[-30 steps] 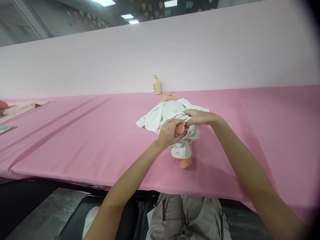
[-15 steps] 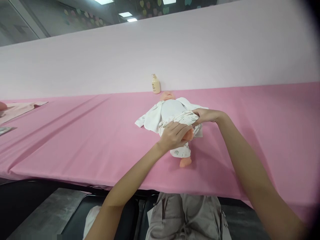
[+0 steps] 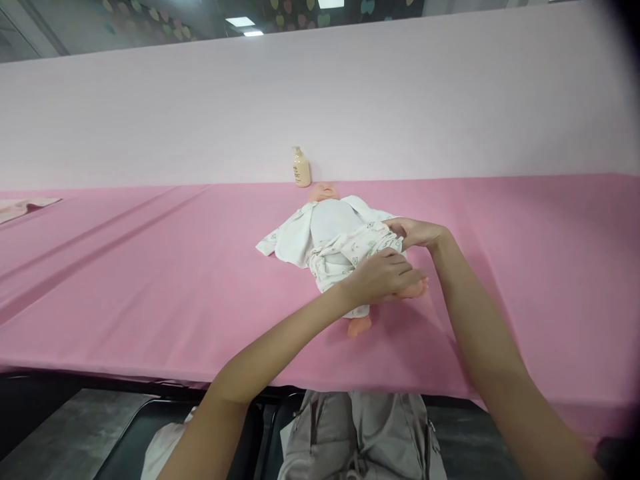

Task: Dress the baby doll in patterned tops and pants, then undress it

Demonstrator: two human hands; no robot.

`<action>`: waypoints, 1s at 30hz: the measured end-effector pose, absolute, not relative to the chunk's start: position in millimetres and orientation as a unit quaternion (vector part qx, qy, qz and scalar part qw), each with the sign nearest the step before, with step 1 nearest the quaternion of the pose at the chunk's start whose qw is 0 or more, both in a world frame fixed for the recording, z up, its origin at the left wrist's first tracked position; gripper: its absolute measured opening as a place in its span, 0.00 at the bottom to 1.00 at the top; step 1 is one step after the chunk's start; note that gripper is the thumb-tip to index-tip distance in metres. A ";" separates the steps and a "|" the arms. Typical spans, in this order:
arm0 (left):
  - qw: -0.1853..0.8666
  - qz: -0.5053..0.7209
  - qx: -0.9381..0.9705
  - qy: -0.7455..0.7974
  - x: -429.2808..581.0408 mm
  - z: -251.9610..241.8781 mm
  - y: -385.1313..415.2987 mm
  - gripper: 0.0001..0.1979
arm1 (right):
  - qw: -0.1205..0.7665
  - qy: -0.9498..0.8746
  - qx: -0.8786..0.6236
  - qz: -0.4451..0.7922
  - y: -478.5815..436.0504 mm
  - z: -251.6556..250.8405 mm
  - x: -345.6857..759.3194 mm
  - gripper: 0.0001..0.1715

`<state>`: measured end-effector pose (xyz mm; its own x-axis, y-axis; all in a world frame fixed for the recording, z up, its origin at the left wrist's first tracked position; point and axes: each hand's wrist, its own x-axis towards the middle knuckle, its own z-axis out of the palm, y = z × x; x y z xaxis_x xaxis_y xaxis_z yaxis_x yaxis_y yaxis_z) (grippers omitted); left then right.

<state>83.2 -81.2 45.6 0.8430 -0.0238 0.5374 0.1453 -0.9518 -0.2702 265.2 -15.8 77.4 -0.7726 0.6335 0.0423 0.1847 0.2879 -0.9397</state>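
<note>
A baby doll (image 3: 325, 193) lies on its back on the pink table cover, its head toward the wall, in a white top (image 3: 295, 239). White printed baby clothing (image 3: 367, 241) is bunched about its hips and legs. My left hand (image 3: 383, 275) is closed around the doll's leg close to its foot (image 3: 415, 289), which sticks out past my fingers. With thumb and fingers, my right hand (image 3: 414, 233) pinches the edge of the printed clothing by the doll's hip. The other foot (image 3: 359, 326) points toward the table's front edge.
Behind the doll's head stands a cream pump bottle (image 3: 301, 168) against the white wall (image 3: 200, 120). A pale pink cloth (image 3: 25, 208) lies at the far left of the pink cover (image 3: 150, 287). Black chairs (image 3: 130, 440) stand below the front edge.
My left hand has moved right with the doll's leg, whose foot now points right. The printed clothing is spread further over that leg. My right hand stays at the fabric; the view has shifted slightly right.
</note>
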 end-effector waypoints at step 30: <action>-0.375 -0.516 -0.669 -0.382 -6.1 29.3 -4.2 0.18 | 0.476 -0.614 -0.491 0.395 -9.6 71.6 224.9 0.20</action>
